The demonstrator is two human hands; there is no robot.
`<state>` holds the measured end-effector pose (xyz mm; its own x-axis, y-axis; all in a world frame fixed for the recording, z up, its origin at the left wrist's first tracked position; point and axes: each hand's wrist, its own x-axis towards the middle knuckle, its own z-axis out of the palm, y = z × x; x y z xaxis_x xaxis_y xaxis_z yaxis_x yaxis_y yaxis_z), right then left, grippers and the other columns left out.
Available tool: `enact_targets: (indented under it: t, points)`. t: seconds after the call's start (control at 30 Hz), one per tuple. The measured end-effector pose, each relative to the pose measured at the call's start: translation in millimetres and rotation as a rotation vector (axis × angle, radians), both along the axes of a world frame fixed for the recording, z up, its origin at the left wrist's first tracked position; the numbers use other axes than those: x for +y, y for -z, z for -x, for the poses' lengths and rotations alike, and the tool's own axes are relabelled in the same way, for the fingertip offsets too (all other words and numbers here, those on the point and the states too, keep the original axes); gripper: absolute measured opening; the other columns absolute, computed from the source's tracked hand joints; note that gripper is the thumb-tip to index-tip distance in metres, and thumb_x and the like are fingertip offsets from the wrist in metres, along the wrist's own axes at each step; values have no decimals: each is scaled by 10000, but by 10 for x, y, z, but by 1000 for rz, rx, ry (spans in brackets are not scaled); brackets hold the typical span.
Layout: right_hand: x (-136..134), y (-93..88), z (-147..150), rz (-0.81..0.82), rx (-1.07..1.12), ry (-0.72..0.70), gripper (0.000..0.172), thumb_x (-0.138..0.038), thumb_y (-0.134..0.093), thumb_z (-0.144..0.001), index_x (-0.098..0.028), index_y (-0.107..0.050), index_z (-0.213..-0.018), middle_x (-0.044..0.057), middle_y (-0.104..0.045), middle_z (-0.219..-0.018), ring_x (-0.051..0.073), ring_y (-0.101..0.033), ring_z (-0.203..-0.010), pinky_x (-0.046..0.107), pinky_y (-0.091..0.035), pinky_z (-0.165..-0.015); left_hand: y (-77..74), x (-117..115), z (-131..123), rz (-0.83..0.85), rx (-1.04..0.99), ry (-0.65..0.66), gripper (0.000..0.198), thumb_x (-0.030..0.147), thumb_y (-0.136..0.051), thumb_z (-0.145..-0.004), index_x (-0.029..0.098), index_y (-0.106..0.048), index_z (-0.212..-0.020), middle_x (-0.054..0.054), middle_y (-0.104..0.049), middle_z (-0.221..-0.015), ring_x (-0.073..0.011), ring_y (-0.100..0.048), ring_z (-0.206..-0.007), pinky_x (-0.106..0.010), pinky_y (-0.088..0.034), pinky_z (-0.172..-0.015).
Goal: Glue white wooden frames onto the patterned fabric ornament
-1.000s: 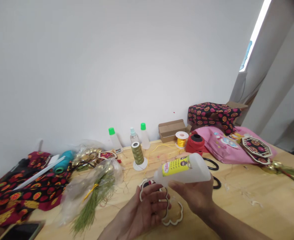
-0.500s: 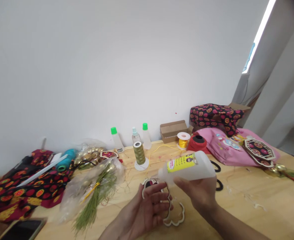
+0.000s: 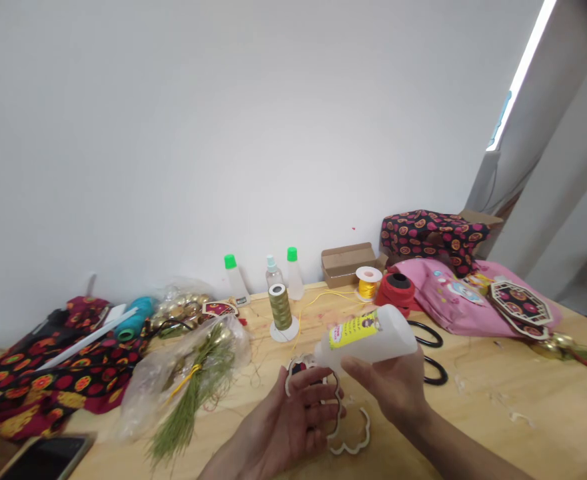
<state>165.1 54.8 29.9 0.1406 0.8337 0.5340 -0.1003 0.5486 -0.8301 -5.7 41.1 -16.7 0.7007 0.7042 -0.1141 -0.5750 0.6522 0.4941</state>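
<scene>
Bottle (image 3: 376,337), translucent, yellow label: tipped, nozzle end down and leftward, over the frame. Lies across the right hand (image 3: 398,387), thumb on the near side, base jutting beyond the grip; hand closed round its body.

Frame (image 3: 302,366), scalloped, pale-edged, dark and red inside: in the left hand (image 3: 300,417), at the thumb and fingertips, its upper part standing clear of them; nozzle just above, contact not discernible. Fingers half curled, lightly holding it.

Scalloped rim (image 3: 350,451), pale: on the table (image 3: 483,433), just beside the left fingers.

Beyond the bottle: black loops (image 3: 436,372); olive spool (image 3: 280,309), upright; yellow spool (image 3: 367,288); red spool (image 3: 396,292).

Left side: green tassel (image 3: 178,420), partly on a plastic bag (image 3: 146,403).
</scene>
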Motion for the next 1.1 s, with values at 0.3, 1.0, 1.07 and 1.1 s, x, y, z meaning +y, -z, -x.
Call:
enact_targets:
  t: [0.3, 1.0, 1.07, 1.1]
  points:
    - [58, -18, -29, 10, 158, 55, 225, -219, -756, -577, -174, -621, -752, 71, -722, -702, 225, -682, -629, 313, -578, -579, -37, 9, 8, 7, 23, -18, 513, 486, -561, -773, 126, -565, -1138, -103, -651, -1034, -197, -596, -926, -259, -402, -721]
    - [26, 16, -23, -2, 101, 66, 301, -267, -762, -577, -176, -638, -835, 78, -724, -774, 231, -683, -671, 315, -581, -596, -6, 5, 10, -7, -5, -21, 521, 502, -563, -765, 134, -568, -1135, -101, -641, -1053, -198, -585, -948, -258, -398, -732]
    - [19, 18, -21, -5, 115, 48, 280, -250, -757, -586, -181, -639, -830, 73, -724, -783, 229, -684, -692, 314, -579, -618, -5, 8, 8, -2, 1, -32, 523, 503, -566, -762, 129, -574, -1127, -103, -641, -1052, -195, -584, -946, -253, -394, -735]
    - [15, 20, -17, -7, 125, 35, 272, -248, -754, -592, -184, -640, -831, 70, -724, -785, 231, -685, -700, 313, -579, -621, -7, 8, 4, 1, 2, -33, 517, 502, -571, -759, 128, -582, -1116, -103, -644, -1047, -195, -586, -942, -254, -393, -740]
